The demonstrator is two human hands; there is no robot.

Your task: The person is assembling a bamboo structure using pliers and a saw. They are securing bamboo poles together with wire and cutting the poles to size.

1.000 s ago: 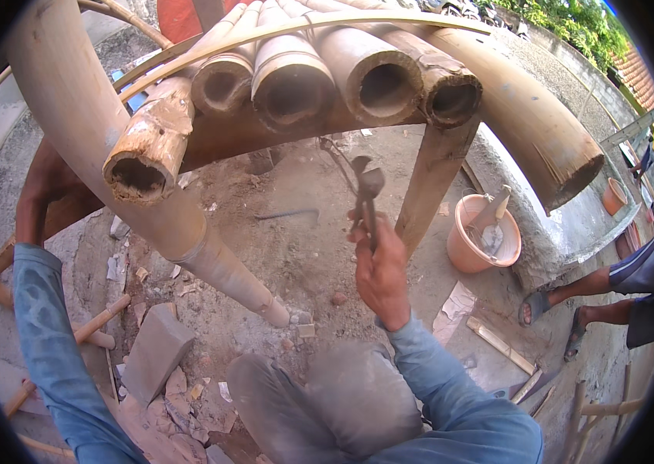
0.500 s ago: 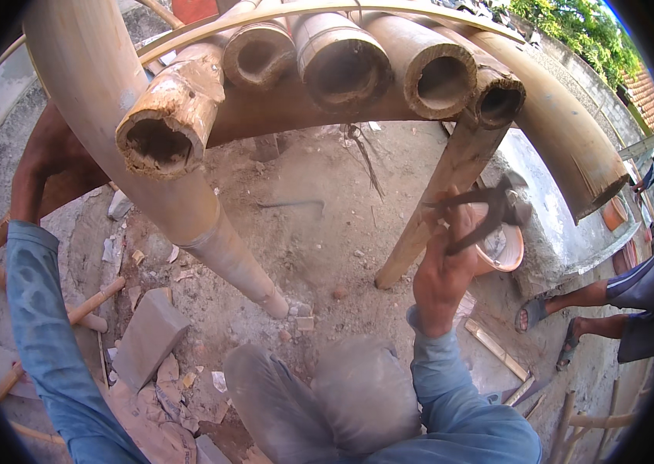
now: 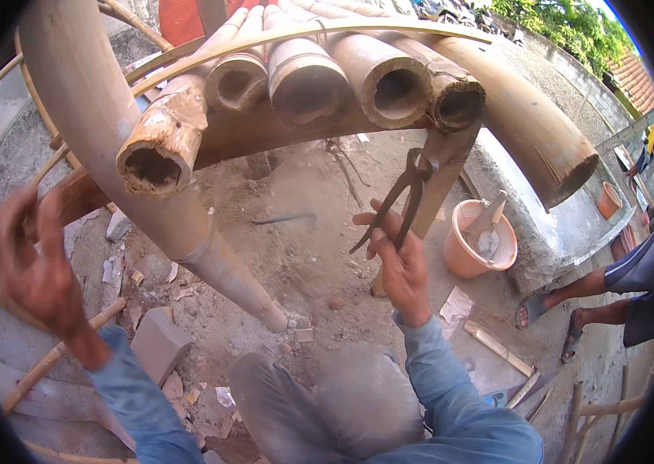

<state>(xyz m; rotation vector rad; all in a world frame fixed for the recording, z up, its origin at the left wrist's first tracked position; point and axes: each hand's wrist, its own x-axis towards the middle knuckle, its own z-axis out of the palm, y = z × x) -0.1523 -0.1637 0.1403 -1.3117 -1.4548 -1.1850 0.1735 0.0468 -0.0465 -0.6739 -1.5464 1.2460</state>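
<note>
Fingers (image 3: pixel 389 232) of my right hand (image 3: pixel 402 267) pinch the handles of the dark iron pincers (image 3: pixel 404 193), raised so their head meets the brown wooden post (image 3: pixel 443 182) under the row of cut bamboo poles (image 3: pixel 327 85). My left hand (image 3: pixel 33 263), fingers spread, hovers left of that post, holding nothing.

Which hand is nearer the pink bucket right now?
Right. The right hand, gripping the pincers, is just left of the pink bucket; the left hand is raised far across, by the big bamboo pole.

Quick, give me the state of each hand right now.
Left hand: open, fingers spread, holding nothing.
Right hand: closed on the handles of the pincers.
</note>
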